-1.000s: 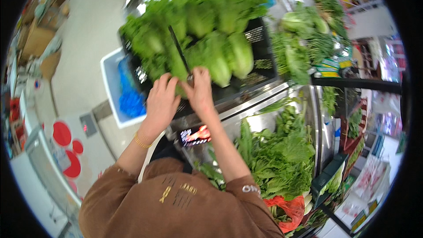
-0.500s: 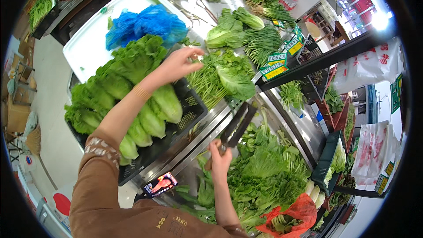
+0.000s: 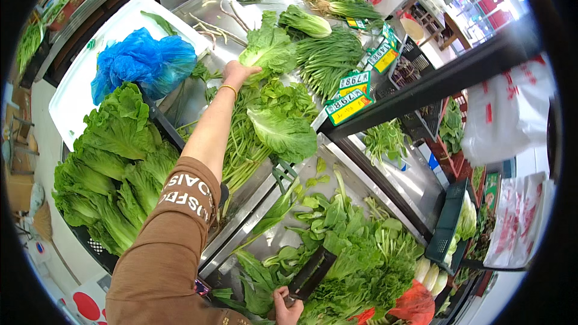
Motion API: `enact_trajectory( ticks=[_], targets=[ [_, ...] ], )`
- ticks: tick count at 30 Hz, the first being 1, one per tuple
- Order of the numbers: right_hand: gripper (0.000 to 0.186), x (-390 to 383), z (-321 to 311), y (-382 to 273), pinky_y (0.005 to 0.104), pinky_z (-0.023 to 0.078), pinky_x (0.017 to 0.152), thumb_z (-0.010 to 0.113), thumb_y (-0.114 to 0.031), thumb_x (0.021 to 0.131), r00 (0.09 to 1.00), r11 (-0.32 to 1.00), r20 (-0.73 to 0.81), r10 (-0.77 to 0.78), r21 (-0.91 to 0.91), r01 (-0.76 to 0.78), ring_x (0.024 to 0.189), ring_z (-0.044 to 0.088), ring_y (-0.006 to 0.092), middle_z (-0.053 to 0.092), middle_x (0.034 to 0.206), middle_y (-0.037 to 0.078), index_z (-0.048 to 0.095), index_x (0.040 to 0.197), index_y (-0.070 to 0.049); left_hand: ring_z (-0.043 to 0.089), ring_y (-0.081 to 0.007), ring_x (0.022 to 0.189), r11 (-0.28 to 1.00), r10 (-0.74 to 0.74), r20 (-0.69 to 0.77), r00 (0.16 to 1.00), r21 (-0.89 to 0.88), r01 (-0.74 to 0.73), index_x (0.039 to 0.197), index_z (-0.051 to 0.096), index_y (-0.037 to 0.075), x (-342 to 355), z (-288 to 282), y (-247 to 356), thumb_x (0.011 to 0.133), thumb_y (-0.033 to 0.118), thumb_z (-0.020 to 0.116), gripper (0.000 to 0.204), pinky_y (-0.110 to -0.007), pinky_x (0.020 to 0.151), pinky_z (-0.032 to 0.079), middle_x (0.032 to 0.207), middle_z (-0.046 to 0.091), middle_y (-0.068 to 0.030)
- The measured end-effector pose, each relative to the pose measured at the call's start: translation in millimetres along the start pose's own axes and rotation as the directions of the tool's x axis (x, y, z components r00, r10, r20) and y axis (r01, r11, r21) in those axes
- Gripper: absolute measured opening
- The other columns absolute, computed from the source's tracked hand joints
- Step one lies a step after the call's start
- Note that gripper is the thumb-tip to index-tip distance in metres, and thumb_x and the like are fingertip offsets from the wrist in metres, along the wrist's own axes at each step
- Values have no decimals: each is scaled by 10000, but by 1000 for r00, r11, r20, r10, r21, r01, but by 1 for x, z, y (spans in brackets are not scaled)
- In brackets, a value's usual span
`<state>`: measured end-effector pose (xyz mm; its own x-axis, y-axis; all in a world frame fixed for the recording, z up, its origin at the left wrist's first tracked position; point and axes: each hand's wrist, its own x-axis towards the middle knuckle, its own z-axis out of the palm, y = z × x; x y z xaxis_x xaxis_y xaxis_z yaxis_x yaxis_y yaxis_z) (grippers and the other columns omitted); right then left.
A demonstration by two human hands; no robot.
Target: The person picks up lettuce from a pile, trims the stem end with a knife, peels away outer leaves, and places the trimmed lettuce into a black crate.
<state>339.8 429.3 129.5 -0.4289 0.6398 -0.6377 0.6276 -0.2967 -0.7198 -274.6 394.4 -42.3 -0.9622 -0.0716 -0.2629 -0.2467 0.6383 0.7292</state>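
Observation:
My left hand (image 3: pixel 239 74) reaches far across the metal counter. Its fingers close round the base of a leafy green lettuce (image 3: pixel 268 50). Low in the picture, my right hand (image 3: pixel 288 308) grips a knife (image 3: pixel 312 272) with a broad dark blade, which lies over loose green leaves (image 3: pixel 355 253). Another lettuce (image 3: pixel 283 132) rests on long-stemmed greens (image 3: pixel 238 171) near my left forearm. To the left, several long lettuces (image 3: pixel 120 168) fill a black crate, partly hidden behind my sleeve.
A blue plastic bag (image 3: pixel 141 63) sits on a white lid (image 3: pixel 66 105) at the far left. A dark post (image 3: pixel 421 78) slants over the right side, beside price signs (image 3: pixel 349 105). Bunched green onions (image 3: pixel 331 63) lie behind them. A red bag (image 3: pixel 414 304) is at lower right.
My left hand has moved away from above the crate to the far lettuce and closed on it. My right hand, still with the knife, is lower in view. The view has shifted.

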Motion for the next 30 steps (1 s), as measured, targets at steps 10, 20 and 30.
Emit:
enact_trajectory(
  ticks=[10, 20, 30],
  targets=[
    [189, -15, -41, 16, 235, 447, 560, 661, -133, 915, 955, 988, 286, -79, -102, 112, 656, 573, 51, 549, 667, -31, 519, 819, -54, 636, -172, 848, 754, 644, 49, 764, -213, -621, 1094, 624, -1, -134, -115, 69, 746, 306, 793, 494, -305, 793, 488, 954, 681, -94],
    [299, -100, -124, 84, 285, 454, 582, 666, -131, 867, 853, 846, -8, -523, -129, 517, 630, 538, 142, 578, 783, 77, 470, 1065, -22, 479, -288, 1234, 300, 267, 177, 947, -949, 93, 1372, 445, 93, -479, -156, -48, 860, 310, 695, 610, -501, 1036, 424, 1323, 521, -99],
    [144, -119, -228, 154, 252, 370, 527, 632, -79, 878, 878, 886, -125, -463, -43, 461, 582, 388, 72, 444, 663, -29, 508, 934, -33, 523, -236, 1177, 525, 823, 482, 300, -444, -726, 1119, 520, 32, -692, -106, -46, 664, 96, 818, 548, -337, 997, 418, 1383, 503, -136]
  ],
)
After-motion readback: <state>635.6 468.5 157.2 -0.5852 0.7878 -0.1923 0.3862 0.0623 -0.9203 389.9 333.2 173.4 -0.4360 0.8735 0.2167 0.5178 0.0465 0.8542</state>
